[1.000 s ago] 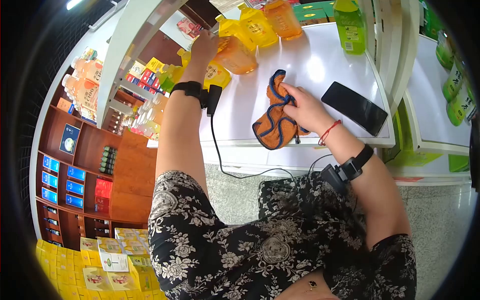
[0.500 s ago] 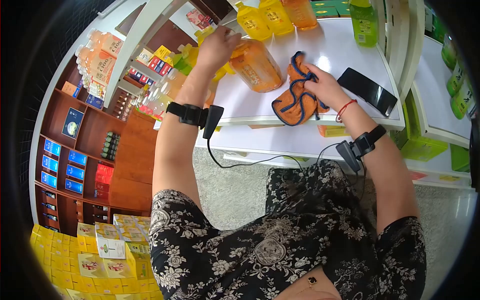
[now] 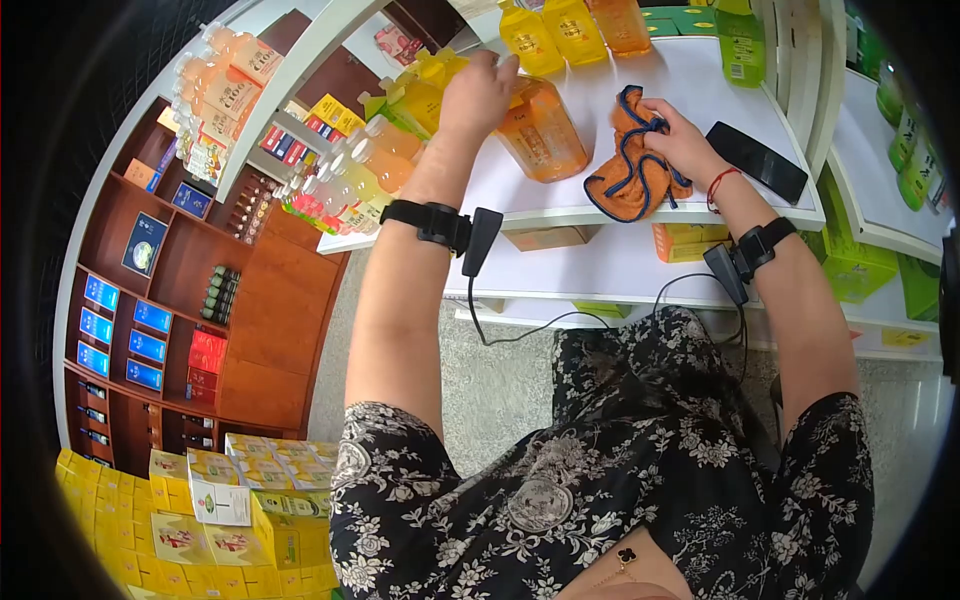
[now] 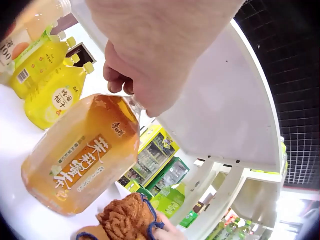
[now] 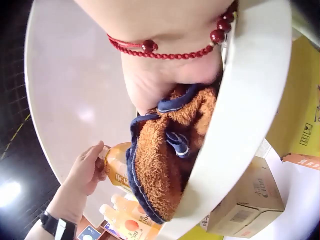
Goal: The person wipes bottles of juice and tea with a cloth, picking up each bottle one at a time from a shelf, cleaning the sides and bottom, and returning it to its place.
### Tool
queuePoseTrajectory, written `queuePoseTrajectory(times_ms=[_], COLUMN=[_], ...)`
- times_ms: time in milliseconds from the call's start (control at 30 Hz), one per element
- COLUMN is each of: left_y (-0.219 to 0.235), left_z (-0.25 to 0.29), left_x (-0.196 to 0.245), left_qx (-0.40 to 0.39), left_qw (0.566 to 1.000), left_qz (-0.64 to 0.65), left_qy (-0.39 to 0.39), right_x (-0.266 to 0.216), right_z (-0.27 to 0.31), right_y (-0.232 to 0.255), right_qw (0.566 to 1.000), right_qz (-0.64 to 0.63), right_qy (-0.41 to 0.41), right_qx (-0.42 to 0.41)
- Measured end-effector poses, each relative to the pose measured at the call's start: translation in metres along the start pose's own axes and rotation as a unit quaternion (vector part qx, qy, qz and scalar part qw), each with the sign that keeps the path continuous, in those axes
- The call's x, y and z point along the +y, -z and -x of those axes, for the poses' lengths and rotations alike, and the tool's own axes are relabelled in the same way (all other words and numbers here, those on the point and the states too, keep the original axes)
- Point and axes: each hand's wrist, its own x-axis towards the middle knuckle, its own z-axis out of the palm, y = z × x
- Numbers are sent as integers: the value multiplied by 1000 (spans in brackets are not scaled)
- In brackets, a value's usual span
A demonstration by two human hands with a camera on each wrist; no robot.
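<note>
The left hand (image 3: 475, 95) is closed round the neck of a large amber bottle (image 3: 543, 130), whose body hangs down and to the right of the fingers. Farther right, the right hand (image 3: 683, 140) pinches a bunched brown cloth (image 3: 630, 175) with dark blue edging, near the front edge of the white shelf (image 3: 690, 62).

To handle the pair well, the left hand would best keep a firm hold high on the neck, leaving the label and sides free, and steady the base so that it does not skid. The cloth would work better spread flat under the right hand's fingers than wadded, and drawn along the bottle with light, even pressure.

The bottle's neck points up into the left hand and its base points down to the shelf; the long axis looks near upright, perhaps leaning a little. Whether the base touches the shelf cannot be told. Its label faces the person.

Beyond the left hand, to its right, stand yellow bottles (image 3: 575, 30); more yellow bottles (image 3: 425, 92) stand just to its left. To the right of the right hand lies a black phone (image 3: 757, 162).
</note>
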Motion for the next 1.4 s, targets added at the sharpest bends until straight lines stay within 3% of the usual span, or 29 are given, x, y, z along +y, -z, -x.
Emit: queuePoseTrajectory(times_ms=[133,200,333,400,533,633,700,767,867,900,967,1000,1067,1100,1200,1267,1333,1400], left_y=[-11,-12,-10,-10,-11,-13,-12,-11,-6,-6,-7,-7,-6,-5,-4,-9,-11,-8], left_z=[2,2,4,5,8,7,5,5,5,4,2,2,4,4,5,1,-1,-2], left_x=[1,2,2,4,6,8,8,4,6,5,2,2,6,7,6,0,-3,-2], left_qx=[31,36,49,50,50,56,60,53,31,30,-4,-7,-1,-4,7,-7,-10,-10], left_qw=[998,997,993,993,993,992,992,992,993,993,987,988,988,989,991,988,989,989], left_qz=[47,65,108,106,111,112,114,115,116,114,155,153,150,149,133,153,149,147], left_qy=[17,14,-13,-3,5,2,-2,-15,-5,-6,28,27,23,22,12,29,23,15], right_x=[-29,-57,-82,-71,-49,0,8,2,-17,-31,-71,-88,-110,-94,-57,-36,-9,3], right_z=[-15,-22,-44,-50,-44,-42,-44,-52,-66,-64,-51,-41,-26,-31,-45,-46,-44,-41], right_y=[-7,-12,-41,-67,-62,-58,-57,-55,-55,-55,-55,-54,-54,-64,-72,-63,-60,-60], right_qw=[995,989,969,926,960,970,973,996,978,978,951,951,972,932,920,943,970,980], right_qz=[-88,-24,78,198,153,191,210,88,112,109,104,102,72,156,216,194,214,178], right_qy=[43,124,214,278,201,123,74,17,140,140,237,235,209,282,253,213,102,73], right_qx=[13,75,91,161,123,89,59,-20,106,107,171,172,76,168,209,168,51,53])
